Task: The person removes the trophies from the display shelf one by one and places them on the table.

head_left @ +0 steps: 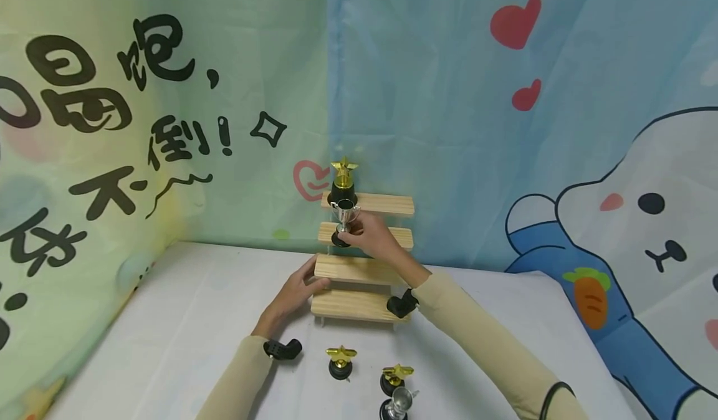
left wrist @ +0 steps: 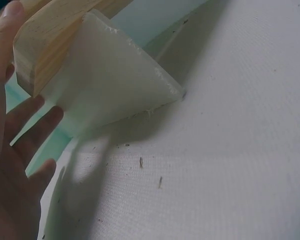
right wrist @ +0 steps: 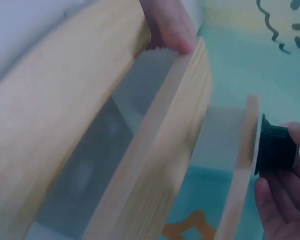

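My right hand [head_left: 371, 236] pinches a small silver trophy cup [head_left: 344, 211] by its lower part. Its black base [right wrist: 276, 150] is right at the surface of the second shelf from the top, near the left end. That shelf belongs to a tiered wooden display stand [head_left: 359, 269]. At the stand's left side, my left hand [head_left: 297, 289] touches the end of a lower shelf. In the left wrist view several fingers [left wrist: 37, 142] are spread and fairly straight beside the wooden board and its translucent side support [left wrist: 115, 75].
A gold star trophy [head_left: 343, 180] stands on the top shelf, just behind the cup. On the white table [head_left: 213, 301] in front are two gold star trophies, one left [head_left: 339, 364] and one right [head_left: 394, 379], and another silver cup [head_left: 399, 402]. A printed cloth hangs behind.
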The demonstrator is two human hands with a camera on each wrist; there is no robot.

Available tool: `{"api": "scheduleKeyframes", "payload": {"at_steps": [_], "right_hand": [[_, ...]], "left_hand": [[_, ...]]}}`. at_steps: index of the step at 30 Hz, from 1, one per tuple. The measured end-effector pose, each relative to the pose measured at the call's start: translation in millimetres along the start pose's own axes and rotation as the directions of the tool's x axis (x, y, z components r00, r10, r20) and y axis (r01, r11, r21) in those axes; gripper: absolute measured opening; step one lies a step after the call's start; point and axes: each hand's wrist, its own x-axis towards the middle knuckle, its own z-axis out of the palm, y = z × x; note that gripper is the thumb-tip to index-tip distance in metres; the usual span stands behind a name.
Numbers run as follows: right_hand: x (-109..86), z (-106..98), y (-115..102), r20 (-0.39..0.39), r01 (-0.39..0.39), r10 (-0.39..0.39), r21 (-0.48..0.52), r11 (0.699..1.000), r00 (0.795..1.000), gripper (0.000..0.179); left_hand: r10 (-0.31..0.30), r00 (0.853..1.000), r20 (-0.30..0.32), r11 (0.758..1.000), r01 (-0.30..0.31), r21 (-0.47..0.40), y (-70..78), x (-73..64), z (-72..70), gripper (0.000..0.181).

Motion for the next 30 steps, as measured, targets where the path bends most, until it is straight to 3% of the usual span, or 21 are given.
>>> {"api": "scheduleKeyframes", "payload": {"at_steps": [2,7,12,15,23,30], "right_hand": [[-8.3,1,-5,-0.009,-0.005,0.006,0.009,1.0,1.0,0.024],[-45.9,5,-28,0.013,0.084,-0.085,0.038,0.996,0.996,0.025],[-91.9,13,-51,0.099,0.14,-0.147,0.076,0.987,0.984,0.021],[-115.4,18,-58,0.17,0.133,-0.149,0.103,0.986,0.974,0.024],[-157.0,37,-52,0.339,0.067,-0.097,0.101,0.993,0.936,0.023],[-174.3,53,-43,0.391,0.09,-0.165,0.203,0.975,0.905,0.02]], "left_hand": [[0.008,1.0,0.005,1.0,-0.008,-0.001,-0.2,-0.8,0.0,0.08],[0.033,0.999,0.024,0.999,-0.034,0.018,-1.8,-2.1,0.1,0.076],[0.051,0.999,0.019,0.999,-0.051,0.013,-0.3,-2.5,-2.1,0.075],[0.042,0.999,0.02,0.999,-0.042,0.013,1.9,-1.7,-3.4,0.075],[0.007,1.0,0.019,0.999,-0.007,0.031,5.0,-1.7,-2.0,0.078],[-0.005,1.0,0.021,1.0,0.004,0.01,5.5,-1.8,-1.8,0.077]]}}
